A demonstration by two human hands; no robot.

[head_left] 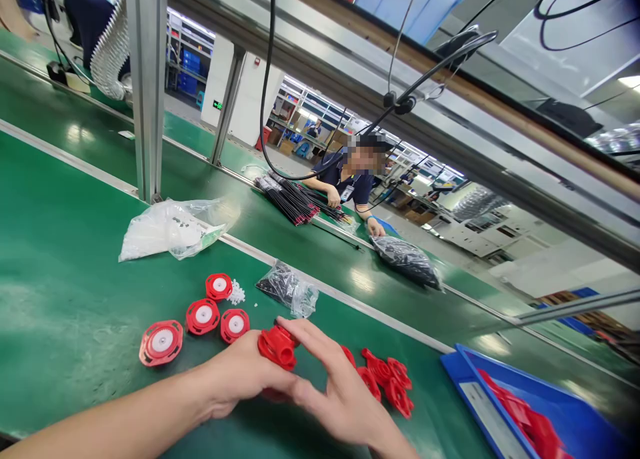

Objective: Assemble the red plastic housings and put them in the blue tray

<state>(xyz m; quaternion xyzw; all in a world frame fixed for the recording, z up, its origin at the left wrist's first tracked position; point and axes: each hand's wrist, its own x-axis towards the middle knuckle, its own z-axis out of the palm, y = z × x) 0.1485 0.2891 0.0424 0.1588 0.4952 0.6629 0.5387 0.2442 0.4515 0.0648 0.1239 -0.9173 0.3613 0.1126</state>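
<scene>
Both my hands meet low in the middle of the view over a green mat. My left hand (pixel 240 372) grips a red plastic part (pixel 278 346) from below and behind. My right hand (pixel 340 385) pinches the same part from the right, its fingers curled over the top. Left of my hands lie several red round discs with white centres (pixel 203 315). To the right of my hands sits a small heap of red plastic pieces (pixel 387 379). A little pile of tiny white bits (pixel 236 293) lies by the discs.
A clear bag of white parts (pixel 167 231) and a small bag of dark parts (pixel 287 287) lie further back. A blue bin (pixel 580 415) with red parts stands at the right. Across the conveyor belt (pixel 300 242) a person handles black rods (pixel 293 202) beside a dark bag (pixel 406 260).
</scene>
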